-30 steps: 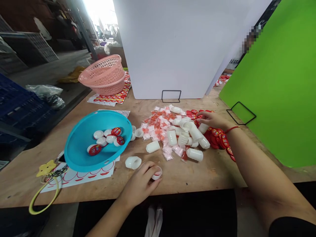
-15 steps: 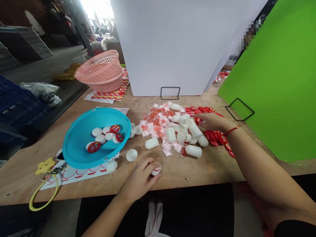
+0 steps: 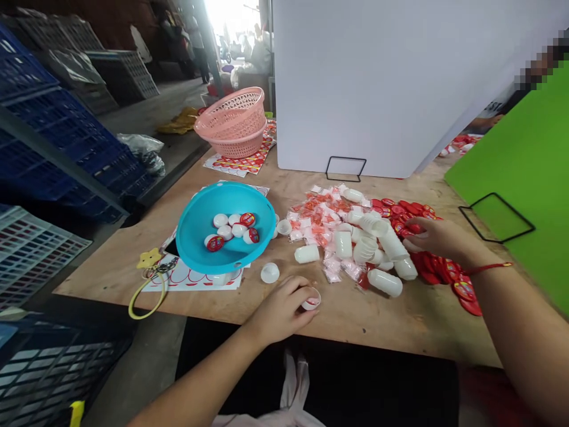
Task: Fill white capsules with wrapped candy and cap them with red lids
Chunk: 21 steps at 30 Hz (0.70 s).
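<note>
- A cup (image 3: 317, 297) with pink stuff (image 3: 313, 301) inside is being held in the curled left hand (image 3: 282, 309), near the table's (image 3: 347, 323) front edge.
- Red lids (image 3: 431, 268) are being touched by the right hand (image 3: 438, 238), fingers close together; whether one is being gripped cannot be told.
- A loose cup (image 3: 269, 273), tipped over a second ago, is now being seen facing up; the held cup seems not to be bothered.

This is a workshop, a hand-packing one by its look. A wooden table (image 3: 386, 326) carries loose heaps of small packets (image 3: 317, 234), white plastic cups (image 3: 306, 254) and red discs (image 3: 438, 270). From mid-view, stacked blue crates (image 3: 84, 145) stand between nine and ten o'clock; bare floor (image 3: 178, 98) shows at ten, and an opening (image 3: 235, 24) admits bright light between eleven and twelve.
</note>
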Motion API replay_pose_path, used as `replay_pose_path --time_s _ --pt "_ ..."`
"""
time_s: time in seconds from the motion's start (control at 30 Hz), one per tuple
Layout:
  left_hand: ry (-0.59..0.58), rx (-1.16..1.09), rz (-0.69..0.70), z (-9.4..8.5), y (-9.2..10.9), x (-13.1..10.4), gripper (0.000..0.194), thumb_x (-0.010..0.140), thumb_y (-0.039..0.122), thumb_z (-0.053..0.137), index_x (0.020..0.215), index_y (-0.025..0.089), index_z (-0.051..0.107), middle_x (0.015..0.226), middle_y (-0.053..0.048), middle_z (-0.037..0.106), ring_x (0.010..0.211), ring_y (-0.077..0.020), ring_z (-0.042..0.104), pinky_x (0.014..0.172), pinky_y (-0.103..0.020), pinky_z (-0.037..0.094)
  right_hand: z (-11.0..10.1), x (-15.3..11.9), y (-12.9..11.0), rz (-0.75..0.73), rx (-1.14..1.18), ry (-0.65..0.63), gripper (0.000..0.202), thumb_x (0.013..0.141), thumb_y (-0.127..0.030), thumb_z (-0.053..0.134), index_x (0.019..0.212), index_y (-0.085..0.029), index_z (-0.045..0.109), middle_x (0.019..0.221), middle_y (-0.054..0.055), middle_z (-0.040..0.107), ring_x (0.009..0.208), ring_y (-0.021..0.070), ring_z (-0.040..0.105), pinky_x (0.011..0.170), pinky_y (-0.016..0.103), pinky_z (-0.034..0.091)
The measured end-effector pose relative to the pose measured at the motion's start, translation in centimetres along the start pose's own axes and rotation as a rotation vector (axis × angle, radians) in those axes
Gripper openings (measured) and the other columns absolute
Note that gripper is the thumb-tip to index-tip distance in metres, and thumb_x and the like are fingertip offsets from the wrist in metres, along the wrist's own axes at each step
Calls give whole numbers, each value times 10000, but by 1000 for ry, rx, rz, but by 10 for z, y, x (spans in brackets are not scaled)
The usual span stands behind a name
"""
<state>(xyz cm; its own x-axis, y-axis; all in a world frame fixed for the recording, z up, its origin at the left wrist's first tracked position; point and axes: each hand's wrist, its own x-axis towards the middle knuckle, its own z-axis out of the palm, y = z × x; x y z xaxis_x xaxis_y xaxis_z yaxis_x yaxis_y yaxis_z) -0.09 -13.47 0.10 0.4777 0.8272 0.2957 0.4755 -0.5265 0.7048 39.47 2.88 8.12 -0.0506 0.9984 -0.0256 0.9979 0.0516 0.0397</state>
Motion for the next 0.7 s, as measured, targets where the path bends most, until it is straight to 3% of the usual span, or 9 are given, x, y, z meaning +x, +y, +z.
replay_pose_path --time_s 0.1,0.2,0.23,0.33,0.4,0.5,0.57,0.63,0.7 --pt "5 -30 2 0 0 -2 156 889 211 686 1044 216 669 1118 -65 651 1079 -207 624 956 -340 511 -28 -7 -16 170 159 121 288 777 -428 657 968 -232 748 804 95 746 731 281 676 663 370 478" --pt "14 -59 -5 -3 0 -5 177 894 214 678 1071 223 673 1127 -67 649 1098 -213 627 976 -349 517 -54 -10 -62 173 664 329 308 763 -493 674 898 -221 728 851 88 731 776 248 659 693 357 486" --pt "17 -67 -6 -4 0 -7 178 896 216 676 1075 225 674 1129 -68 649 1106 -215 626 981 -352 518 -58 -9 -84 100 870 315 336 753 -509 692 910 -213 718 885 85 727 787 232 653 689 339 493" --pt "22 -85 -3 -5 -2 -5 168 899 226 675 1066 228 678 1142 -73 649 1121 -223 626 989 -366 523 -57 6 -155 -117 1261 8 418 714 -445 742 1058 -218 674 1017 68 710 841 215 664 706 311 534" --pt "22 -84 -4 -3 -3 0 157 898 231 673 1055 228 678 1128 -73 652 1093 -223 635 969 -371 537 -45 23 -202 -209 1163 -83 443 710 -391 743 1111 -222 656 1051 61 700 831 206 667 690 299 540" --pt "30 -46 25 -2 1 1 145 884 224 688 1028 225 675 1073 -63 665 1021 -217 647 903 -362 566 -21 56 -265 -277 764 -46 407 753 -334 722 1137 -213 665 1091 62 709 861 200 668 723 294 545" --pt "99 17 144 -10 4 -16 174 868 211 709 1034 244 670 1026 -42 680 955 -202 652 838 -341 587 -5 77 -296 -300 642 -25 367 746 -278 736 1102 -206 684 1088 58 723 922 217 665 800 315 544" --pt "285 124 291 -28 4 -53 261 847 213 735 1081 301 662 984 -12 685 891 -193 655 769 -340 601 9 93 -317 -335 595 -33 313 753 -253 736 1060 -205 703 1065 58 737 965 236 662 855 334 535" --pt "621 257 240 -53 -1 -101 381 813 226 774 1134 379 636 976 -7 663 933 -239 657 778 -425 597 20 104 -327 -378 558 -50 278 808 -286 701 1075 -211 711 1072 65 745 982 249 668 871 343 532"
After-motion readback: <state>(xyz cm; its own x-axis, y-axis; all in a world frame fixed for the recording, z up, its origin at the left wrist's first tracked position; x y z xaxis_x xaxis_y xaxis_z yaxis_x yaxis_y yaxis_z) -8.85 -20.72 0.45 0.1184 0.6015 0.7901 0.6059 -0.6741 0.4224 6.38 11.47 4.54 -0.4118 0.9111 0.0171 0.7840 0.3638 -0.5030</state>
